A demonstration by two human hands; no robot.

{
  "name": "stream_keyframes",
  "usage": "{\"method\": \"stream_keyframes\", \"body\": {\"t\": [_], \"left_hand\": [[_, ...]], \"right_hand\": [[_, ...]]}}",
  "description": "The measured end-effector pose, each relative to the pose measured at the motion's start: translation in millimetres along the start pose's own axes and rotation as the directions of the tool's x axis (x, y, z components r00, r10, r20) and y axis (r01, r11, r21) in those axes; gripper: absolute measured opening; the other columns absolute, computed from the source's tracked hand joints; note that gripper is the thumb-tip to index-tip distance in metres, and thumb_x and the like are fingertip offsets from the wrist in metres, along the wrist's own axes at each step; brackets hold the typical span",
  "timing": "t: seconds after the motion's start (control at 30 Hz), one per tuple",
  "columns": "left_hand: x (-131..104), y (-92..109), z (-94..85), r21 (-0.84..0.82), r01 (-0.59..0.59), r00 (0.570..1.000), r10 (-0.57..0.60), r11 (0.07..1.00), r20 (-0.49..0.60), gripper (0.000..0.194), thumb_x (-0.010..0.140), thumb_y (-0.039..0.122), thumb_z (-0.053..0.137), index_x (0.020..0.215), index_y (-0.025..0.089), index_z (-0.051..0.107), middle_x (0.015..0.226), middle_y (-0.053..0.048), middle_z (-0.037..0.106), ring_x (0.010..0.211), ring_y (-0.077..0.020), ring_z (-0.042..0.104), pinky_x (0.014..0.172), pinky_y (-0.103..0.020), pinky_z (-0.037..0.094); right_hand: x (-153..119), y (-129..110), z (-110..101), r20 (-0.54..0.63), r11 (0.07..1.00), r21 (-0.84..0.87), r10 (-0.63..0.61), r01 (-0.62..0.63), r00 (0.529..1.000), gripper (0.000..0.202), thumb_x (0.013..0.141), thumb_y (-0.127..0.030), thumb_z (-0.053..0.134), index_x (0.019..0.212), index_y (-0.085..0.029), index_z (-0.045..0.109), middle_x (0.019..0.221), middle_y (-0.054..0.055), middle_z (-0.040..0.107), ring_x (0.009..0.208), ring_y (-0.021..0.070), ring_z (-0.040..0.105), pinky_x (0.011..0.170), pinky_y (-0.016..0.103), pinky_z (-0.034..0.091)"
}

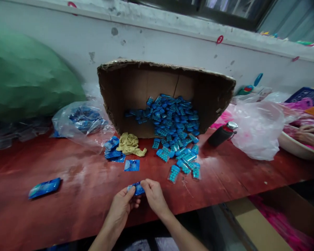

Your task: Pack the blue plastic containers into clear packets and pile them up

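Observation:
My left hand (pixel 124 205) and my right hand (pixel 153 195) meet at the near edge of the red table (pixel 75 188), both pinching one small blue packet (pixel 137 188) between their fingertips. Beyond them a pile of blue pellet packs (pixel 176 139) spills out of a cardboard box (pixel 136 78) lying on its side. A single blue card (pixel 132 165) lies flat just past my hands. A few more blue cards (pixel 112 150) sit next to a crumpled yellow cloth (pixel 131 143).
A finished blue packet (pixel 44 187) lies at the left. A clear bag of blue items (pixel 82 120) and a green sack (pixel 26 76) are at the back left. A dark bottle (pixel 222 134) and clear plastic bag (pixel 259 129) sit right, near another person's hands (pixel 310 134).

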State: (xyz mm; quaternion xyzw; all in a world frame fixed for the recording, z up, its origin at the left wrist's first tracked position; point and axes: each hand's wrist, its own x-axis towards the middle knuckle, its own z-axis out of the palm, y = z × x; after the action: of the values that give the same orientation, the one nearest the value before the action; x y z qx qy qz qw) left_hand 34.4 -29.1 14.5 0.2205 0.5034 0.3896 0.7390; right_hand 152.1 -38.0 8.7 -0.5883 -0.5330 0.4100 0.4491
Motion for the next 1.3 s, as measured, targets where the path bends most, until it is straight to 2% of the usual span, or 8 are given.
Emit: {"method": "stream_keyframes", "body": {"t": [0.13, 0.27, 0.47, 0.63, 0.8, 0.9, 1.03, 1.3], "left_hand": [[-3, 2, -6.8, -0.042, 0.037, 0.997, -0.040, 0.998, -0.068, 0.026, 0.058, 0.033, 0.070, 0.065, 0.014, 0.055, 0.050, -0.002, 0.062, 0.043, -0.0099, 0.055, 0.039, -0.018, 0.040], [-5, 3, -12.9, -0.087, 0.086, 0.996, -0.089, 0.993, -0.029, 0.023, 0.067, 0.034, 0.063, 0.063, 0.015, 0.052, 0.046, -0.001, 0.059, 0.042, -0.0106, 0.055, 0.038, -0.018, 0.041], [-8, 5, -17.4, -0.134, 0.157, 0.984, -0.142, 0.979, 0.111, 0.016, 0.069, 0.028, 0.063, 0.072, 0.016, 0.053, 0.051, -0.001, 0.061, 0.047, -0.0112, 0.058, 0.041, -0.018, 0.044], [-8, 5, -21.6, -0.101, 0.127, 0.991, -0.121, 0.987, 0.063, 0.019, 0.065, 0.028, 0.067, 0.071, 0.016, 0.053, 0.047, 0.000, 0.058, 0.055, -0.0148, 0.062, 0.047, -0.020, 0.049], [-8, 4, -25.7, -0.114, 0.125, 0.991, -0.120, 0.986, 0.053, 0.023, 0.063, 0.033, 0.068, 0.065, 0.016, 0.054, 0.044, 0.002, 0.056, 0.053, -0.0158, 0.062, 0.047, -0.021, 0.049], [-7, 3, -26.3, -0.117, 0.113, 0.993, -0.107, 0.987, 0.050, 0.025, 0.062, 0.037, 0.067, 0.062, 0.016, 0.054, 0.041, 0.002, 0.055, 0.052, -0.0163, 0.062, 0.047, -0.023, 0.049], [-7, 2, -24.8, -0.061, 0.045, 0.998, -0.043, 0.997, 0.039, 0.029, 0.065, 0.042, 0.064, 0.059, 0.015, 0.054, 0.040, 0.000, 0.055, 0.052, -0.0163, 0.061, 0.047, -0.023, 0.048], [-5, 7, -22.4, 0.015, -0.017, 0.998, 0.018, 1.000, -0.055, 0.028, 0.059, 0.040, 0.068, 0.063, 0.014, 0.056, 0.043, 0.000, 0.058, 0.053, -0.0158, 0.061, 0.050, -0.023, 0.047]], "right_hand": [[6, 6, -56, -0.062, 0.885, -0.428, -0.234, 0.186, 0.970, 0.023, 0.084, -0.025, 0.040, 0.092, -0.019, 0.061, 0.092, 0.006, 0.058, 0.088, 0.0179, 0.052, 0.078, 0.028, 0.040], [15, 28, -101, -0.098, 0.669, -0.743, -0.141, 0.022, 0.985, 0.037, 0.080, -0.015, 0.040, 0.115, -0.019, 0.051, 0.111, 0.013, 0.049, 0.102, 0.0251, 0.048, 0.079, 0.035, 0.040], [13, 30, -80, -0.027, 0.701, -0.712, 0.001, -0.020, 1.000, 0.034, 0.080, -0.036, 0.047, 0.110, -0.020, 0.050, 0.094, 0.008, 0.052, 0.081, 0.0213, 0.057, 0.063, 0.028, 0.042], [14, 22, -51, -0.141, 0.841, -0.534, 0.010, -0.085, 0.990, 0.024, 0.072, -0.038, 0.055, 0.089, -0.020, 0.053, 0.083, 0.003, 0.054, 0.072, 0.0193, 0.056, 0.061, 0.028, 0.040], [15, 25, -49, -0.157, 0.984, -0.100, 0.132, -0.149, 0.979, 0.022, 0.072, -0.037, 0.054, 0.084, -0.019, 0.050, 0.060, -0.004, 0.048, 0.051, 0.0122, 0.047, 0.047, 0.024, 0.039], [14, 20, -48, -0.076, 0.942, 0.233, 0.265, -0.241, 0.961, 0.032, 0.076, -0.040, 0.049, 0.100, -0.019, 0.048, 0.056, -0.007, 0.043, 0.042, 0.0093, 0.041, 0.033, 0.019, 0.035], [9, 2, -49, 0.101, 0.787, 0.537, 0.297, -0.303, 0.950, 0.035, 0.072, -0.038, 0.057, 0.100, -0.019, 0.051, 0.063, -0.003, 0.049, 0.052, 0.0099, 0.048, 0.035, 0.019, 0.044], [-5, -6, -32, 0.109, 0.731, 0.629, 0.254, -0.265, 0.961, 0.034, 0.071, -0.034, 0.062, 0.100, -0.019, 0.051, 0.080, 0.001, 0.056, 0.058, 0.0104, 0.055, 0.041, 0.022, 0.052]]}}
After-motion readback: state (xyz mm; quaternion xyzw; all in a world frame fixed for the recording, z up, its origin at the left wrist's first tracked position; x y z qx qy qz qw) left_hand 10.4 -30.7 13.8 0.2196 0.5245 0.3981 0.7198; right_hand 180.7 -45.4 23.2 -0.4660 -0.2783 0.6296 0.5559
